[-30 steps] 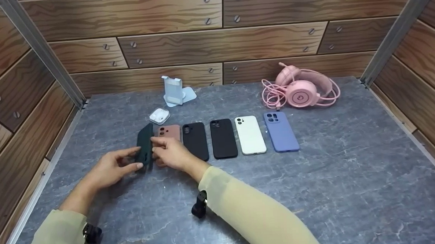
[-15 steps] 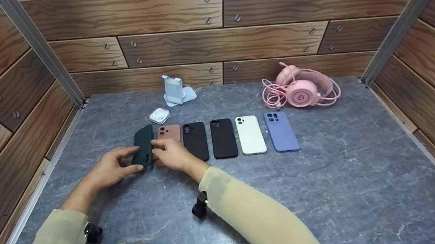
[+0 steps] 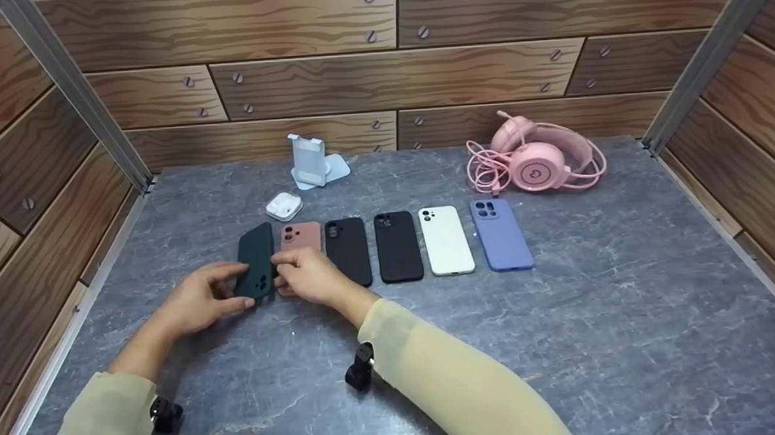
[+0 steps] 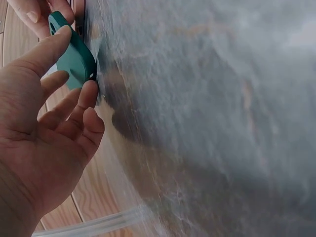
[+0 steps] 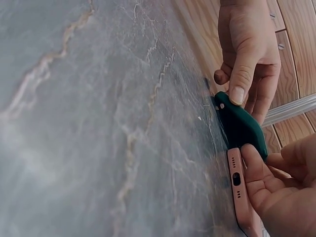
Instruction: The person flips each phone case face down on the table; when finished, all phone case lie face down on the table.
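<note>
Green case (image 3: pixel 256 262) tilted on edge at left end of case row, toward table's (image 3: pixel 563 340) left edge. Left hand (image 3: pixel 198 303) pinches near end, right hand (image 3: pixel 305 276) fingertips steady its side beside pink case (image 3: pixel 301 237), likely for alignment.

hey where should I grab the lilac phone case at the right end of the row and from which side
Probably by its two long edges, coming from above. The lilac phone case lies flat on the table, so only its rims offer purchase. Its right side is free; the white case sits close on its left, so put the thumb there carefully.

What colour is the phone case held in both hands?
Dark green phone case; its teal-green shows best in the left wrist view.
</note>
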Demonstrator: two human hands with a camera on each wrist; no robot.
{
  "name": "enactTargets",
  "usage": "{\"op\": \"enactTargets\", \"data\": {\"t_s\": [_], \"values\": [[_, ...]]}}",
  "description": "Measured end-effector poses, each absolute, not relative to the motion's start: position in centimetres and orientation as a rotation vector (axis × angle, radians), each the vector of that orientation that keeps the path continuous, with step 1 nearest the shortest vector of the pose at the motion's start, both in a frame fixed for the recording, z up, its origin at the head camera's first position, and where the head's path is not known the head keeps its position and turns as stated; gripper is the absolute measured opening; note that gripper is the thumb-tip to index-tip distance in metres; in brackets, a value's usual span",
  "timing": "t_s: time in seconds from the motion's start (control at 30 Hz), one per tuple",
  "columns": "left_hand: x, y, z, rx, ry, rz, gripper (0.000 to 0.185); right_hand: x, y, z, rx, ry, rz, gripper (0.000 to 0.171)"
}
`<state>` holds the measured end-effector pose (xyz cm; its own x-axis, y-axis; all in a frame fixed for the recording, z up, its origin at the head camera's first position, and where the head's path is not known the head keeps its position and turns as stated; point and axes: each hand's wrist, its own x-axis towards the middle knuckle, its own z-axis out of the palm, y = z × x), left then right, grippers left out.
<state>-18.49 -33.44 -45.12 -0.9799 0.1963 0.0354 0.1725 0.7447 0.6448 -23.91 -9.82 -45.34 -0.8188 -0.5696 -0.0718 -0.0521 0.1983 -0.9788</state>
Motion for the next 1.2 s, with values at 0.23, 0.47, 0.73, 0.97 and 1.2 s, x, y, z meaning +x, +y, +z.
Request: {"op": "enactTargets", "data": {"t_s": [0.23,0.47,0.73,0.97,1.2], "values": [[-18.54,-33.44,-45.04,0.303,2.871,1.06,0.065,-23.86,-9.64,-45.57,-0.6,2.086,-1.653,0.037],[-18.64,-33.5,-45.07,0.284,2.841,1.072,0.067,-23.9,-9.54,-45.68,-0.58,2.065,-1.638,0.039],[-18.63,-33.7,-45.11,0.297,2.845,1.074,0.066,-24.06,-9.55,-45.7,-0.626,2.129,-1.524,0.039],[-18.67,-33.84,-45.24,0.294,2.852,1.072,0.065,-24.07,-9.45,-45.79,-0.638,2.115,-1.522,0.04],[-18.79,-33.96,-45.35,0.296,2.845,1.066,0.064,-23.98,-9.33,-45.89,-0.621,2.077,-1.58,0.042]]}}
